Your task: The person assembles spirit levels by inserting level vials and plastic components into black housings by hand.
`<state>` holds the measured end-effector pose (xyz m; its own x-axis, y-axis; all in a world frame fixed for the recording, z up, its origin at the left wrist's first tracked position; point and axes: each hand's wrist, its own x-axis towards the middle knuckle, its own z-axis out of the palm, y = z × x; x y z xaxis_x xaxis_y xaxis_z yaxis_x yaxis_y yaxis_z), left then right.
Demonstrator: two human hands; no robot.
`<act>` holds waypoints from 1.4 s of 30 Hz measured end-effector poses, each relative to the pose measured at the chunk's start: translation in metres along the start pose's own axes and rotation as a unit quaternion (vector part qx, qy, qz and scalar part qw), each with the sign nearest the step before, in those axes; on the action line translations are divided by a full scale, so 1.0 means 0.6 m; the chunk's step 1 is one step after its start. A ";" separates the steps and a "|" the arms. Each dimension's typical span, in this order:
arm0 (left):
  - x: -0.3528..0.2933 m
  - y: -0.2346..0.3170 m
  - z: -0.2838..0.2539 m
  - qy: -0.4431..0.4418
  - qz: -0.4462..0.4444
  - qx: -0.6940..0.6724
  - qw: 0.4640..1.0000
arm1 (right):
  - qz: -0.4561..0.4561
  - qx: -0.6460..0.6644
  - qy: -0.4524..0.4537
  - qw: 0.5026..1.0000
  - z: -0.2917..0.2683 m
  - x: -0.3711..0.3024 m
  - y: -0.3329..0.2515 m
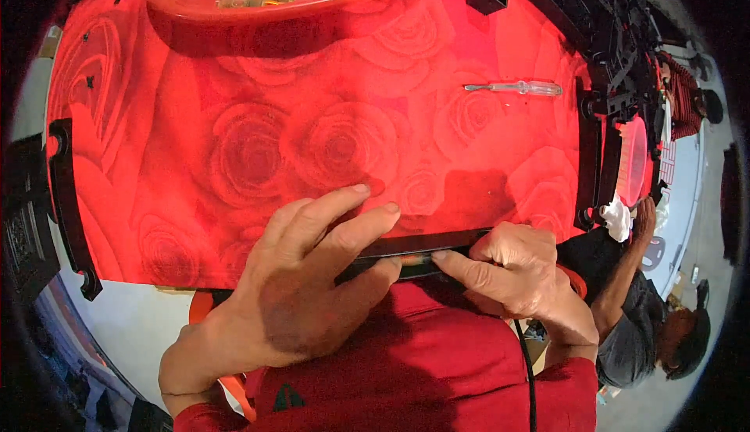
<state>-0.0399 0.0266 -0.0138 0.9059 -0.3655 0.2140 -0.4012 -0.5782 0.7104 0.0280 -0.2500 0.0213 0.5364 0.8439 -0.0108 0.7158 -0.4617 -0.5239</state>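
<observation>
A long dark strip-like piece (437, 243) lies along the table's front edge, close to my body. Over its left part is my left hand (312, 276), with the fingers spread and stretched forward and the thumb touching the strip. My right hand (512, 268) is curled round the strip's right end, its index finger pointing left and pressing on it. Between my thumb and that fingertip shows a small brownish-orange bit (416, 260), too small to name. The strip's two ends are hidden under my hands.
A red tray (312, 12) with small parts stands at the back. A clear-handled screwdriver (531, 88) lies at right on the rose-patterned red cloth (336, 147). Black curved pieces lie at the left edge (70, 213) and pile up at right (617, 49). Another person (633, 315) sits at right.
</observation>
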 end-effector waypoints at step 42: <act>0.009 0.000 -0.007 -0.081 0.038 0.038 0.995 | -0.076 0.017 -0.054 0.996 -0.018 0.032 0.009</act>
<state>-0.0344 0.0278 -0.0096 0.8414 -0.5193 0.1494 -0.4821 -0.5966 0.6416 0.0473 -0.2392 0.0275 0.3704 0.9287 -0.0193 0.7692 -0.3183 -0.5541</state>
